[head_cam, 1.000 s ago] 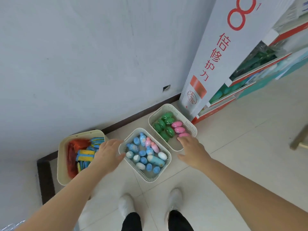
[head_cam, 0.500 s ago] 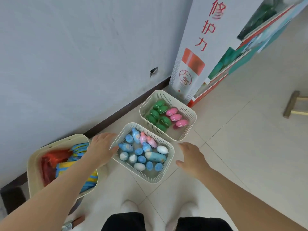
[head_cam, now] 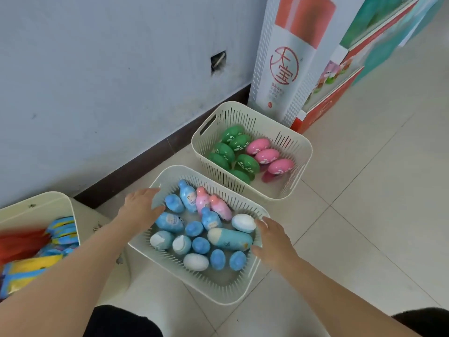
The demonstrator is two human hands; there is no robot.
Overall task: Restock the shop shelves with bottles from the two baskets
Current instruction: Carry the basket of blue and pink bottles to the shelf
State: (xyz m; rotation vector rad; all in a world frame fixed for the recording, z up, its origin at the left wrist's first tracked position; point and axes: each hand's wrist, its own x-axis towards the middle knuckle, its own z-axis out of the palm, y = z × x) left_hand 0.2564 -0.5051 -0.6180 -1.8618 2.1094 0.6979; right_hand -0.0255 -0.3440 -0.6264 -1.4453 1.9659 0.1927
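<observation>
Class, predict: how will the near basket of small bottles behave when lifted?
The near basket probably stays stiff: slotted plastic walls look rigid. Its bottles sit loose, one lying flat, so they may topple or roll if it tilts.

The nearer cream slotted plastic basket (head_cam: 218, 294) lies before the farther matching basket (head_cam: 305, 144), with a cream solid-walled bin (head_cam: 48, 199) left and red-edged shop shelves (head_cam: 340, 100) behind.
</observation>
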